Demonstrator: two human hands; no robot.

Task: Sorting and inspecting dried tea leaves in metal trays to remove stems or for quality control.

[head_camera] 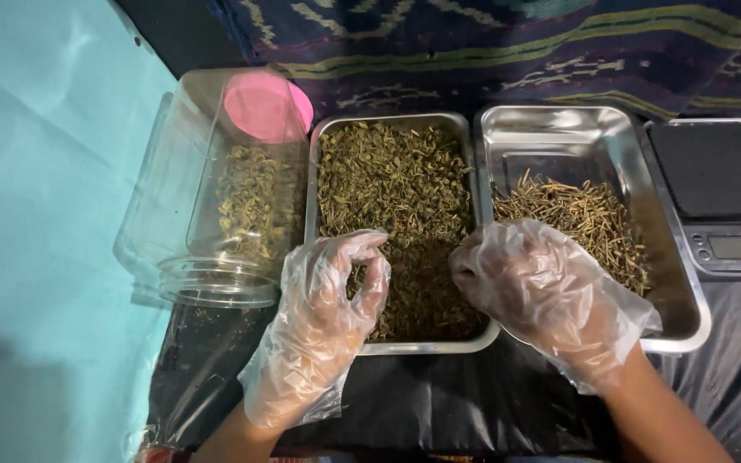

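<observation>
Black plastic sheeting over the worktop, teal cloth to the left, a dark patterned woven textile along the back. Nearest the camera, two forearms reaching in, both hands in loose clear disposable gloves. Left hand poised over the near end of a steel tray — thumb and fingers pinched together in a ring, whether on a scrap of the contents cannot be told. Right hand curled over the rim shared by that tray and a second steel tray beside it, fingers bent inward and closed; nothing visible in their grip. First tray filled almost to the brim with dried chopped green-brown herb; second tray holding only a smaller heap of pale dried stems, its far half bare metal. Left of the trays, a clear plastic jar lying on its side, mouth toward the camera, partly filled with the same dried herb, pink base — or lid — at the far end. Far right, a small digital scale with a dark platform and a blank display.
</observation>
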